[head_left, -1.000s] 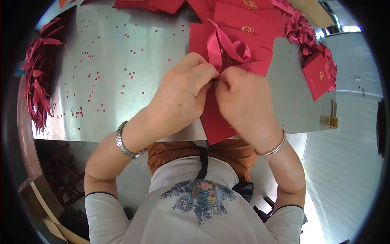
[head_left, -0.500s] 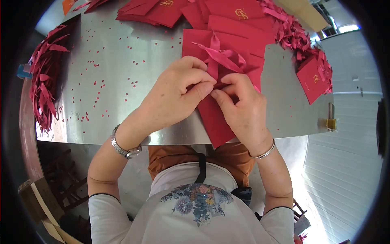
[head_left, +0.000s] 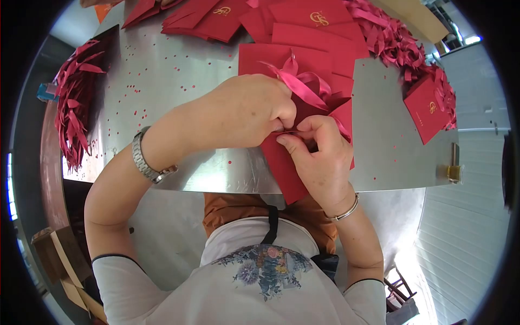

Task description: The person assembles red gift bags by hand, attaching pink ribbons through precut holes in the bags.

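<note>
A red paper gift bag (head_left: 290, 172) lies flat near the table's front edge, its lower end pointing toward me. My right hand (head_left: 324, 160) pinches the bag's upper edge between thumb and fingers. Curled up beside it, my left hand (head_left: 260, 111) has its knuckles turned up and its fingertips at the same edge; whether it grips the paper or a ribbon end is hidden. A shiny pink-red ribbon (head_left: 306, 89) loops up just beyond both hands. Under and behind it lie more flat red bags (head_left: 260, 57).
Red bags with gold lettering (head_left: 319, 19) are stacked at the back. Ribboned bags stand in a row at left (head_left: 76, 108) and another at right (head_left: 390, 43). One bag (head_left: 427, 108) leans out at far right. Small red paper dots are scattered over the metal table (head_left: 162, 97).
My left hand has rolled over, knuckles up, with its elbow swung outward. My right hand keeps its pinch on the bag's edge, slightly nearer to me. The view has shifted a little.
</note>
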Demonstrator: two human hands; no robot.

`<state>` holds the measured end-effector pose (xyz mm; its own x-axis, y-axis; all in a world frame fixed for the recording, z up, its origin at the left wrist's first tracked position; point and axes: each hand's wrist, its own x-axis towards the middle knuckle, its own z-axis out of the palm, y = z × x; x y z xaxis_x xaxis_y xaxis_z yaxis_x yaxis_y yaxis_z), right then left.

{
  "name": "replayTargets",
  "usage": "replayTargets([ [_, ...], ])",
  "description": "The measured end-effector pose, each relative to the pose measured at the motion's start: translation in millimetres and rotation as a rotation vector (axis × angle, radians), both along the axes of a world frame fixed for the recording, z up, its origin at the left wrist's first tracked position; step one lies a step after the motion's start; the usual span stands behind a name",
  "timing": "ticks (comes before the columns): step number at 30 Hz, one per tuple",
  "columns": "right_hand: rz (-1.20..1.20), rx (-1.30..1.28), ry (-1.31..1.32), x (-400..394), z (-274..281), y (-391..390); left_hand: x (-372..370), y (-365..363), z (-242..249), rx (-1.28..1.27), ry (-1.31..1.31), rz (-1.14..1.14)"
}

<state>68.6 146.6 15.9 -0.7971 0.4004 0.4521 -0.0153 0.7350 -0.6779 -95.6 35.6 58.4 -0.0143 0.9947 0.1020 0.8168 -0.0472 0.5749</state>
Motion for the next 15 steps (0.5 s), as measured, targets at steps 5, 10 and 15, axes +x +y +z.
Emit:
replayTargets([
  [5, 0.131, 0.44, -0.107, 20.9, 31.5, 1.7, 7.0, -1.4, -6.1, 0.071, 0.353, 0.095],
  [10, 0.16, 0.602, 0.095, 45.1, 18.6, 24.3, 4.0, -0.8, -11.9, 0.056, 0.402, 0.103],
  [15, -0.1, 0.249, -0.169, 67.4, -10.7, 40.7, 2.5, -2.6, -14.4, 0.058, 0.397, 0.094],
])
